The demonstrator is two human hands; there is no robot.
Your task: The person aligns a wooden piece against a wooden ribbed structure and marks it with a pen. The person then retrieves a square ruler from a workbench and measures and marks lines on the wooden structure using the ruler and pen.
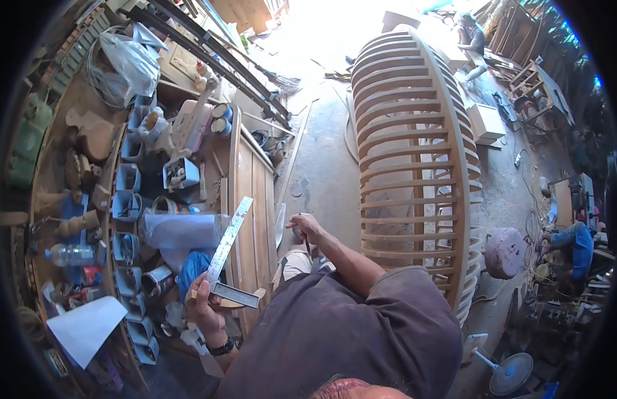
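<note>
My left hand (207,307) is closed around a metal try square (231,246), near the corner where blade and stock meet. The blade points up and to the right over the edge of the wooden boards (254,226), and a small piece of light wood (255,294) shows behind the stock. My right hand (307,226) is farther forward, in front of my body, its fingers curled around a thin dark object like a pencil, too small to name surely. Beside the boards lies the blue plastic bag (194,271), close to my left hand.
A large curved slatted wooden frame (458,166) stands on the right. Shelves at left hold blue bins (127,206), bottles and cans. A person (474,43) is at the far right back. A round stool (505,253) and a fan (511,374) stand at right.
</note>
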